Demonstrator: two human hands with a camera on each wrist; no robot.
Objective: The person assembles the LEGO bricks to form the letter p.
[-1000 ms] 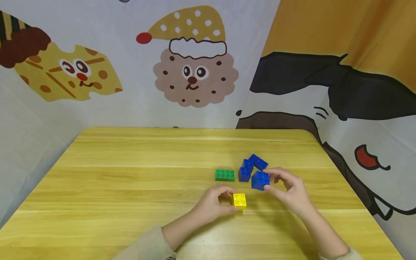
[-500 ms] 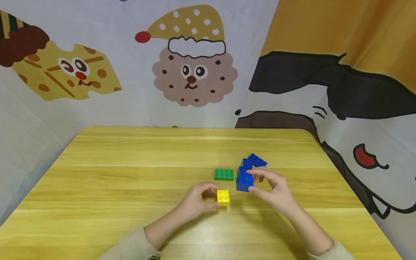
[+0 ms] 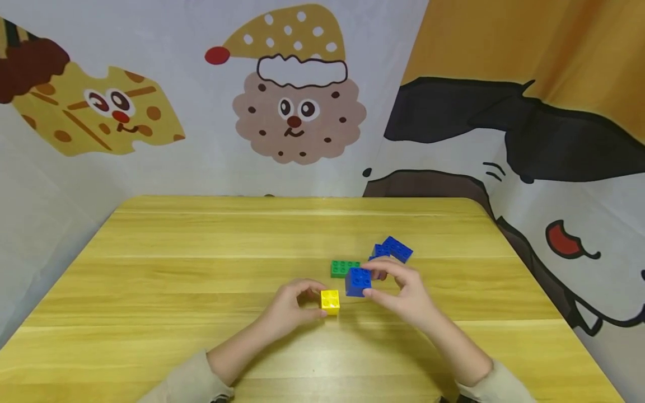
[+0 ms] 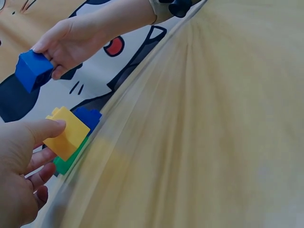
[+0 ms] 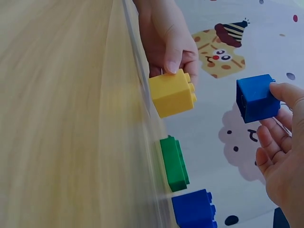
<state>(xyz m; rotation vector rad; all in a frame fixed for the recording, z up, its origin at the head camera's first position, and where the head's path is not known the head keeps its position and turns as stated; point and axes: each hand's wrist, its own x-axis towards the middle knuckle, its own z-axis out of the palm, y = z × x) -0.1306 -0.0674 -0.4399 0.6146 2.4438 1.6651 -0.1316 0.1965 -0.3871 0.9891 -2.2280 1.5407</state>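
Observation:
My left hand (image 3: 292, 307) pinches a square yellow toy building brick (image 3: 330, 302), studs up, between thumb and fingers. To its right, my right hand (image 3: 405, 294) grips a square blue brick (image 3: 358, 282) by its right side. The right wrist view shows this blue brick (image 5: 258, 98) held well above the table, higher than the yellow brick (image 5: 172, 93). A small gap separates the two held bricks in the head view. Just behind them lies a flat green brick (image 3: 340, 268) with two rows of studs, its right end partly covered by the held blue brick.
More blue bricks lie behind the right hand: a long one (image 3: 398, 249) set at an angle and a blue brick (image 3: 381, 250) beside it, partly hidden by the fingers. The wooden table (image 3: 201, 252) ends at a wall cloth (image 3: 201, 173) printed with cartoon figures.
Both hands have shifted left with their bricks. The blue brick has passed in front of the other blue bricks and now overlaps the green one; the resting bricks stay put.

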